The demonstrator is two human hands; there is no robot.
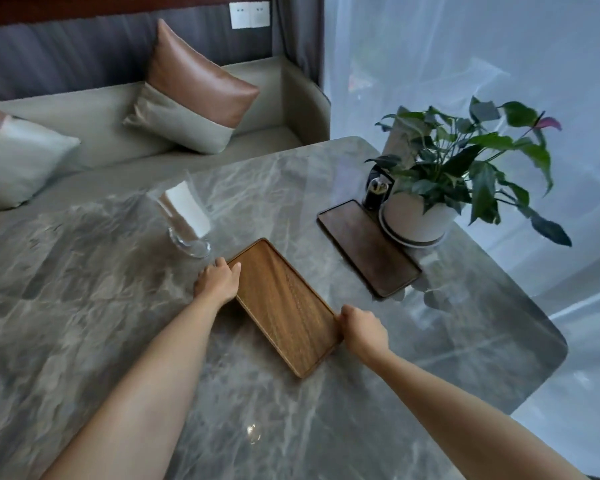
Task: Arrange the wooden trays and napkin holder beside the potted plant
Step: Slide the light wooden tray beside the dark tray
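Note:
A light wooden tray [283, 303] lies at an angle in the middle of the marble table [84, 306]. My left hand [218, 280] grips its far left edge, and my right hand [362, 329] grips its near right edge. A darker wooden tray [366, 245] rests flat to the right, touching the saucer of the potted plant [423, 216]. The clear napkin holder [186, 216] with white napkins stands upright just beyond my left hand, apart from the tray.
A small dark bottle-like object [376, 192] stands behind the dark tray, against the plant pot. The table's rounded right edge runs close to a sheer curtain [499, 64]. A bench with cushions [194, 91] sits beyond the far table edge.

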